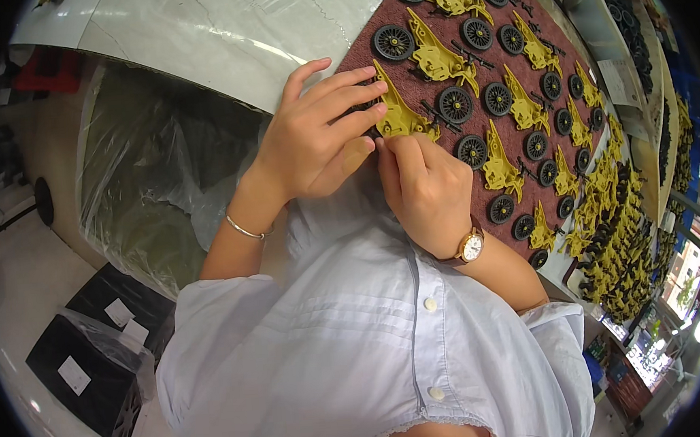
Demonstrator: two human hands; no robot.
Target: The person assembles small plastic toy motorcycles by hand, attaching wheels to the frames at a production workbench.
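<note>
Spread fingers of my left hand [312,140] reach over the near-left corner of a maroon cloth, beside a yellow toy motorbike body [398,116]. A black wheel partly shows behind those fingers. Just right of it, my right hand [431,187] is closed in a pinch at the near end of the same body. Whatever sits between its thumb and fingers is hidden, though a small dark bit shows near the left thumb. Close by on the cloth lie a black spoked wheel [471,151] and another yellow body [500,163].
Rows of yellow bodies and black wheels [477,33] cover the maroon cloth [388,13]. To the right is a dense heap of yellow parts [615,240]. A white sheet [191,35] covers the table at left. Below are a plastic-lined container [145,184] and black boxes [77,371].
</note>
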